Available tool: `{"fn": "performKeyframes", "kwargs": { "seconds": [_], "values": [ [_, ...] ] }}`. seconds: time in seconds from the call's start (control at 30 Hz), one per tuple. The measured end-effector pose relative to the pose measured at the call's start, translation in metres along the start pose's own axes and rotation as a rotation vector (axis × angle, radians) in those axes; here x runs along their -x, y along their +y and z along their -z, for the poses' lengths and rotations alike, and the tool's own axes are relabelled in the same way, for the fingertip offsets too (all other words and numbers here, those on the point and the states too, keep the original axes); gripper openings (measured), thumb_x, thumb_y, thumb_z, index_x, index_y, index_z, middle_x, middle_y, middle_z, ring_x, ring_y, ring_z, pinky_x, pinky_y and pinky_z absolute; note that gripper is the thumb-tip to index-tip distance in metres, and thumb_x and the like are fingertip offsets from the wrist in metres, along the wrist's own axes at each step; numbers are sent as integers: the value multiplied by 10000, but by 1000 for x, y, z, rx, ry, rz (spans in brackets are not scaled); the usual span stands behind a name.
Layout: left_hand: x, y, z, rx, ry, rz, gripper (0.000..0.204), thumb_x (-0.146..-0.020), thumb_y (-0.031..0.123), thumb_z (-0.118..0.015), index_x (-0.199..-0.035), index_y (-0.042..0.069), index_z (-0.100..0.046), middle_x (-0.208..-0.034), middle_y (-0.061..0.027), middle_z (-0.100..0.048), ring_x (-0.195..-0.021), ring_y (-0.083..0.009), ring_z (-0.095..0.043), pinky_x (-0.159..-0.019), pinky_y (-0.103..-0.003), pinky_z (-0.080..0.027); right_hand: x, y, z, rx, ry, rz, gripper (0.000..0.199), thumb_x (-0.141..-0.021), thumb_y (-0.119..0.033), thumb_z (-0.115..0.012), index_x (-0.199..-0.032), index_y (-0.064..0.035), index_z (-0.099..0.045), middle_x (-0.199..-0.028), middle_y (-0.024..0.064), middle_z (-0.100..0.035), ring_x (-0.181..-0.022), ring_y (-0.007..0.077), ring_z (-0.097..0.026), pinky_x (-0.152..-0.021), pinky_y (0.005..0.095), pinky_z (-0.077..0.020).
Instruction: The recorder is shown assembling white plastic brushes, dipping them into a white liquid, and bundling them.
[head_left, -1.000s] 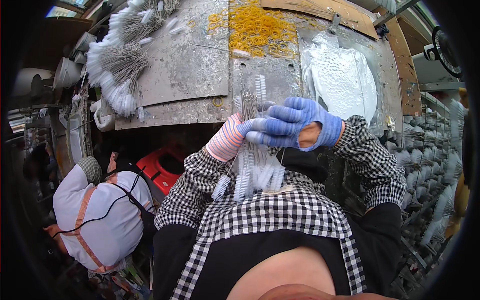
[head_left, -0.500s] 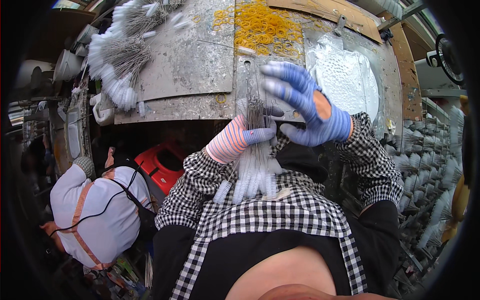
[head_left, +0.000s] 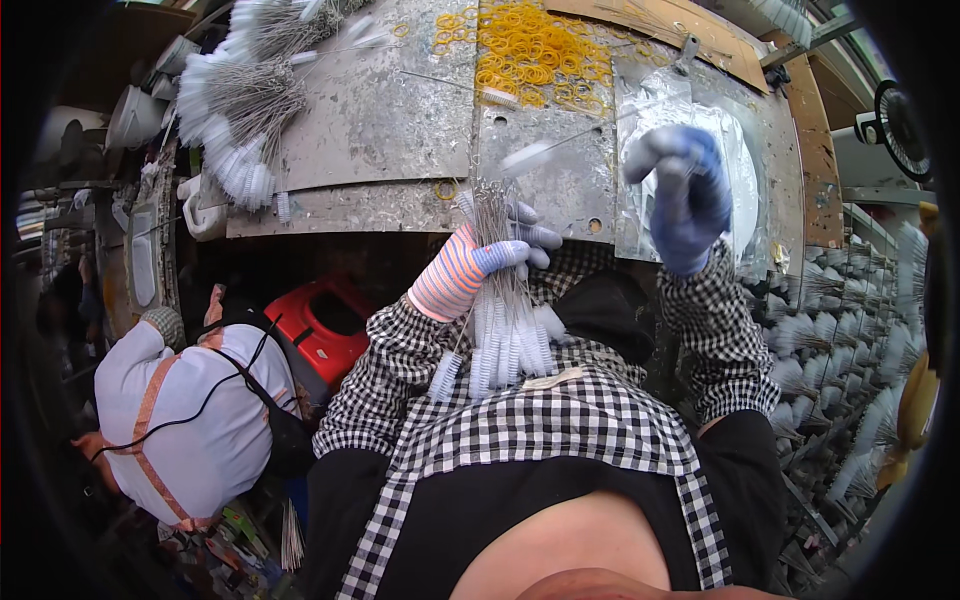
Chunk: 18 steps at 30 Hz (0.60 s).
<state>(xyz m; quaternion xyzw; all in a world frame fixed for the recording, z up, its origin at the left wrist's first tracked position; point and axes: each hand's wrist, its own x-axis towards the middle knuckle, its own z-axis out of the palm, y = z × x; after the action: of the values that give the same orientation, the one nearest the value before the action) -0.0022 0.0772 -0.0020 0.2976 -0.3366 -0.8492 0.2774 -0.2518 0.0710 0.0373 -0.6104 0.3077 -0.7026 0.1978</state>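
My left hand (head_left: 468,268), in a striped knit glove, is closed around the wire stems of a bundle of small white-bristled brushes (head_left: 505,335). Their bristle heads hang down toward my checked apron, and the stem ends point to the table. My right hand (head_left: 685,195), in a blue glove, is raised over the clear plastic-covered patch at the right, fingers curled and smeared by motion. A single blurred brush (head_left: 525,157) shows above the bundle, its thin wire running up right past the right fingers. Whether those fingers hold the wire, I cannot make out.
Yellow rubber bands (head_left: 540,55) lie heaped at the table's back. Piles of white brushes (head_left: 240,180) cover its left end. One brush (head_left: 498,97) rests near the bands. At lower left, another person (head_left: 195,420) bends beside a red plastic stool (head_left: 318,335). Brushes crowd a rack (head_left: 830,340) on the right.
My right hand has swung right, away from the bundle, and its spread fingers have curled. A blurred single brush now shows above the bundle. My left hand keeps its grip.
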Motion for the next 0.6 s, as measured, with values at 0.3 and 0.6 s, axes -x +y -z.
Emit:
{"fn": "performKeyframes", "kwargs": {
  "seconds": [0.3,0.6],
  "values": [
    [-4,-23,23,309,187,1,398,-941,122,-665,-1317,86,-540,-1242,-166,-655,-1104,-311,-692,-930,-421,-601,70,-3,-17,336,-905,320,328,-856,-89,-686,-1174,-10,-703,-1121,131,-687,-982,304,-696,-863,399,-585],
    [-4,-27,34,275,292,-43,269,-959,104,-692,-1206,87,-588,-947,-69,-700,-792,-146,-697,-703,-257,-585,57,22,-27,661,-543,-21,548,-788,-131,-714,-1320,-52,-611,-1203,136,-690,-1105,341,-657,-994,460,-509]
  ]
}}
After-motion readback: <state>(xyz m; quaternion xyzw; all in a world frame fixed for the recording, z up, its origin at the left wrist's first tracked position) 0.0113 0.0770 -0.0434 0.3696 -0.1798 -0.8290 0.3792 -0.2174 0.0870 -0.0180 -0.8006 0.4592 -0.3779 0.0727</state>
